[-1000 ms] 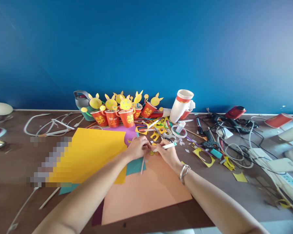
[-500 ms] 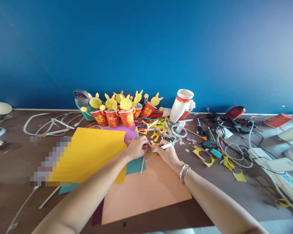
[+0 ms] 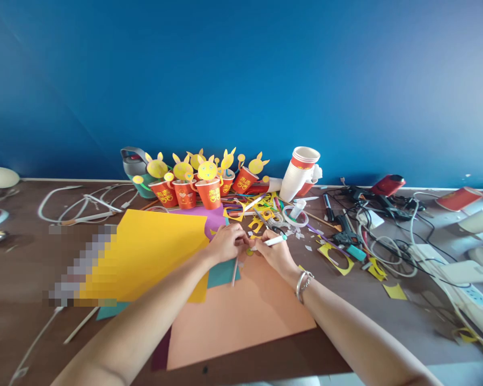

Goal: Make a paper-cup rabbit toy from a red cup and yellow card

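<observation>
My right hand (image 3: pixel 277 256) is closed around a white marker (image 3: pixel 277 240) with a green end, its other end low over the sheet. Just beneath that end lies a small yellow-green paper piece (image 3: pixel 249 252), partly covered by my fingers. Beside it, my left hand (image 3: pixel 226 242) has its fingers curled together; what they pinch is hidden. A thin pale stick (image 3: pixel 234 272) sticks out below the left fingers. Both hands work at the top edge of a light orange sheet (image 3: pixel 241 321), which overlaps a teal sheet (image 3: pixel 221 273) and lies beside a yellow sheet (image 3: pixel 156 252).
Red paper cups (image 3: pixel 208 194) with yellow rabbit-like cutouts stand by the blue wall. Stacked white cups (image 3: pixel 298 174) lean nearby. Scissors, tape and yellow scraps (image 3: pixel 335 258) lie around. On the right are a glue gun (image 3: pixel 342 233), tangled cables and a power strip (image 3: pixel 481 297).
Almost nothing differs. The marker in my right hand has tilted very slightly, and both hands stay in place.
</observation>
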Available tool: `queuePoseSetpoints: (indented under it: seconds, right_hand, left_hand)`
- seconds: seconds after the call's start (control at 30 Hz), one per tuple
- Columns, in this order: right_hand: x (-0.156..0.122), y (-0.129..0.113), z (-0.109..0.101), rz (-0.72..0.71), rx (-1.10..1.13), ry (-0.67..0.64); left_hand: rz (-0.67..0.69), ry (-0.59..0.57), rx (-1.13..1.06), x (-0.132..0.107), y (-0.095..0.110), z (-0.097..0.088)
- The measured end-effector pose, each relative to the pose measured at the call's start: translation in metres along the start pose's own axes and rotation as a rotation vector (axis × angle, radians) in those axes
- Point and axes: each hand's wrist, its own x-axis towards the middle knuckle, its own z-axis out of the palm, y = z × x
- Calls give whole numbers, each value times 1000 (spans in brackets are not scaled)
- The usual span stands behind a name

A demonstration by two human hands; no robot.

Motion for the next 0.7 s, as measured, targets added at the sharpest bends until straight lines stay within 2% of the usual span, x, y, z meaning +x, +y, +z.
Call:
queuePoseSetpoints:
  seconds: [0.53,0.7]
  right_hand:
    - [1,1,0,-37,-53,-10]
    - [0,-1,-1,-2,-18,-8]
  left_hand:
    - [4,6,-11,0,-1,1]
    - [17,2,6,0,-2,2]
